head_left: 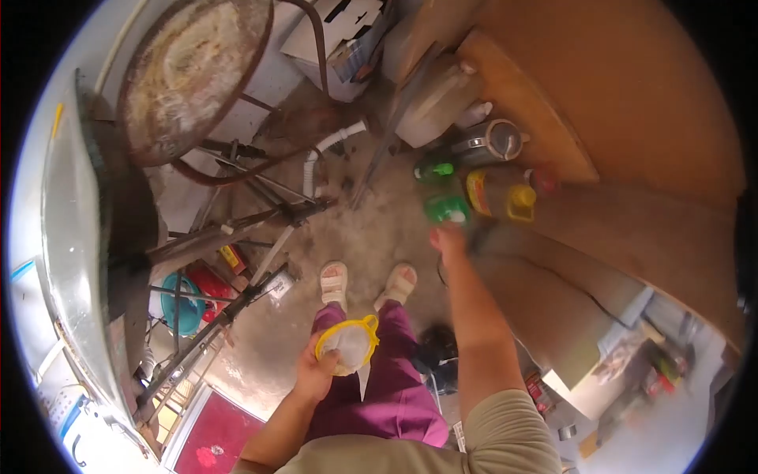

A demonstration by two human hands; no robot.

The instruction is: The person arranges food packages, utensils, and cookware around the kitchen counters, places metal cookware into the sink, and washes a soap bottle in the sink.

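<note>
My left hand (318,373) grips a small round strainer (347,344) with a yellow rim and pale mesh, thumb over its inside, above my legs. A pointed white piece hangs below the rim. My right hand (448,239) is stretched forward at a green bottle (447,208); blur hides whether the fingers are closed on it. Beside that bottle stand a dark bottle with a green cap (434,169), a yellow-capped jug (519,203) and a metal kettle (491,143).
A rusty round-topped metal stand (193,71) is at the upper left. A white ribbed hose (335,141) lies on the floor ahead. Brown wooden boards (616,95) fill the right. Under the left frame are a teal basin (181,304) and a red mat (217,434).
</note>
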